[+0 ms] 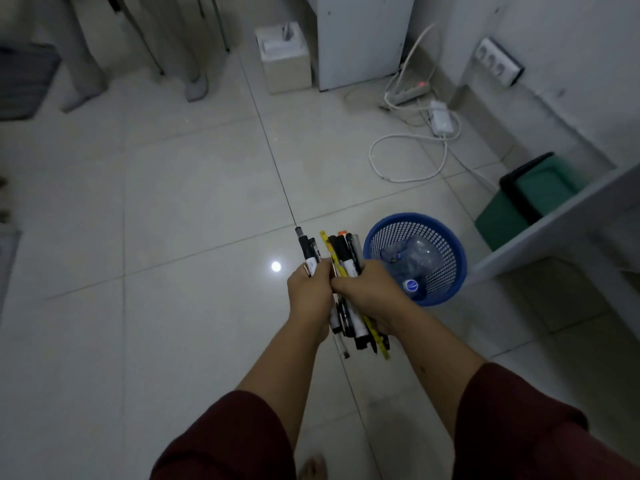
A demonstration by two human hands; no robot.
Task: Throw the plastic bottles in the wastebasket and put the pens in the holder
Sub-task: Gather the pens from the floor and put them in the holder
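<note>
Both hands hold a bundle of several pens and markers (341, 252) over the tiled floor. My left hand (309, 294) grips the left side of the bundle, and my right hand (363, 291) grips the rest. Black, white and yellow barrels stick out above and below the hands. Just to the right stands a blue mesh wastebasket (446, 268). Inside it lie crushed clear plastic bottles (415, 256), one with a blue cap. No pen holder is in view.
A green bin with a black liner (516, 206) sits under a white shelf (554, 230) at the right. White cables and a power strip (408, 93) lie on the floor beyond. A beige box (285, 71), a white cabinet and another person's legs (194, 64) are at the back.
</note>
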